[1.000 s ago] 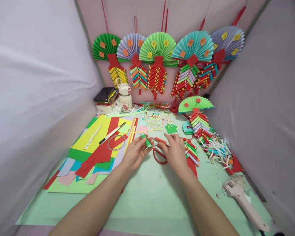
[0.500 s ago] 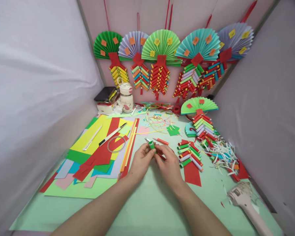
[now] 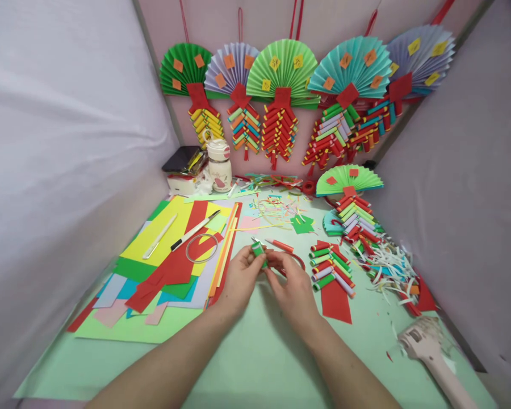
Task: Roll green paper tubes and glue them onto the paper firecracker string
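Note:
Both hands meet over the middle of the green table mat (image 3: 255, 352). My left hand (image 3: 241, 278) and my right hand (image 3: 292, 284) pinch a small green paper roll (image 3: 259, 251) between their fingertips, the roll pointing up and away. Red-handled scissors (image 3: 297, 260) lie partly hidden under my right hand. A rolled red paper tube (image 3: 280, 245) lies just beyond the fingers. Right of my right hand lies a partly built string of paper rolls on a red strip (image 3: 333, 275).
Coloured paper sheets (image 3: 170, 255), a craft knife (image 3: 193, 231), a metal ruler (image 3: 159, 243) and a tape ring (image 3: 201, 248) lie to the left. Paper scraps (image 3: 387, 267) and a glue gun (image 3: 430, 355) are at right. Finished paper fans (image 3: 281, 74) hang on the back wall; a cup (image 3: 219, 165) stands at the back.
My right hand left the scissors and joined my left hand on the green roll. Both hands drew slightly nearer, and the view shifted a little.

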### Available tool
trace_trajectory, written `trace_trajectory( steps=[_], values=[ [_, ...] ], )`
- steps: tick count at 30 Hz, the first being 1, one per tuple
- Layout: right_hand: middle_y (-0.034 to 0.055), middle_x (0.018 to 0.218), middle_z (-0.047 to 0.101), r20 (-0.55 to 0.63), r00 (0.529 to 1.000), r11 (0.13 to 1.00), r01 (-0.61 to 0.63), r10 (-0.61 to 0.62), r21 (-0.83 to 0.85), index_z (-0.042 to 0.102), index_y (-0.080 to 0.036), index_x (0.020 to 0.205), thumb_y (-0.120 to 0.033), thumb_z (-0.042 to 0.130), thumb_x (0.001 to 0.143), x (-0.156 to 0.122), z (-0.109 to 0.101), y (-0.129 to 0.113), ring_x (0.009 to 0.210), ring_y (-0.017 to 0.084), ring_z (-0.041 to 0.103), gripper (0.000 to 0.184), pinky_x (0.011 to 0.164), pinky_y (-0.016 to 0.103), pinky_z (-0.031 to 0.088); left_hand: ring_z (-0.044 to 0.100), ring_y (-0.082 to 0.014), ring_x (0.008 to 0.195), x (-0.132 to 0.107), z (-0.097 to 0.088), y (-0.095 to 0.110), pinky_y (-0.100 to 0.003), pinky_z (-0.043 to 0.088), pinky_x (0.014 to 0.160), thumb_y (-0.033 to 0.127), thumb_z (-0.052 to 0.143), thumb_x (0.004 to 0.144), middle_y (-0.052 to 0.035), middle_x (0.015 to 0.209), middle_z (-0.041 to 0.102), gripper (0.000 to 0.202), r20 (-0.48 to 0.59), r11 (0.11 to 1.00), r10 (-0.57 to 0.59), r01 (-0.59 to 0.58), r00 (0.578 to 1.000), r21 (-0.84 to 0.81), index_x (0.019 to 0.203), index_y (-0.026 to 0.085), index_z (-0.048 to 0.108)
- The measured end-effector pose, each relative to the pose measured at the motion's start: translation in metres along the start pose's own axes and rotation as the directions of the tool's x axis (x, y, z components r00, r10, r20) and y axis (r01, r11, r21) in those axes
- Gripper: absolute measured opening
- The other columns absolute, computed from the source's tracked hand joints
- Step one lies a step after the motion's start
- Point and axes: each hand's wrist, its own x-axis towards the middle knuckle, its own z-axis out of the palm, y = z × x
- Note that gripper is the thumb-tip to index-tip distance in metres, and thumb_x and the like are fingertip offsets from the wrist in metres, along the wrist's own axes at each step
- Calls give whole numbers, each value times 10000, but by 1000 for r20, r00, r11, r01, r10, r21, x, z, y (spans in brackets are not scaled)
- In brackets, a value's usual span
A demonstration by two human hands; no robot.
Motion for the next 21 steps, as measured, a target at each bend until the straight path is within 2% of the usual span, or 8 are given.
trace_trajectory(
  steps=[3, 6, 9, 11, 15, 21],
  values=[
    [90, 1214, 565, -2, 996, 994, 84, -85, -73, 540, -233, 1145, -171, 559, 837, 3, -7, -2, 1170, 213, 513, 315, 988, 397, 448, 668, -180, 855, 3, -3, 8, -296, 519, 775, 244, 680, 758, -83, 959, 691, 220, -14, 986, -121, 118, 993, -114, 935, 148, 591],
    [109, 1366, 434, 87, 992, 992, 100, -93, -80, 430, -249, 1315, -207, 668, 747, 6, -14, 0, 1303, 255, 385, 617, 1059, 449, 381, 678, -171, 794, 3, -7, 14, -301, 535, 758, 185, 663, 763, -100, 924, 698, 187, 98, 944, -269, 282, 958, -172, 930, 134, 597],
    [103, 1477, 285, 207, 974, 996, 92, -88, -10, 261, -265, 1437, -215, 709, 695, 7, -19, 4, 1371, 264, 285, 868, 1096, 454, 340, 673, -150, 729, 0, -8, 16, -289, 545, 741, 143, 642, 770, -102, 880, 701, 169, 231, 904, -346, 389, 909, -176, 935, 125, 606],
    [98, 1481, 285, 246, 965, 995, 85, -95, 50, 223, -270, 1453, -196, 700, 689, 6, -21, 5, 1376, 261, 281, 904, 1101, 449, 332, 667, -137, 695, -2, -7, 17, -270, 545, 726, 119, 630, 772, -101, 845, 702, 167, 302, 888, -369, 429, 879, -162, 938, 112, 613],
    [99, 1413, 393, 283, 957, 987, 22, -66, 157, 216, -278, 1457, -143, 656, 697, 6, -25, 5, 1302, 251, 397, 889, 1048, 429, 396, 665, -143, 661, -5, -5, 21, -236, 534, 638, 108, 617, 770, -99, 798, 702, 199, 391, 862, -403, 487, 827, -142, 969, 100, 625],
    [91, 1379, 414, 244, 969, 975, -18, -38, 221, 225, -291, 1446, -166, 672, 699, 4, -22, 3, 1260, 239, 434, 879, 1047, 426, 392, 680, -160, 698, -5, -10, 26, -247, 545, 652, 85, 586, 798, -95, 811, 705, 214, 478, 816, -375, 527, 794, -235, 1006, 101, 635]
  ],
)
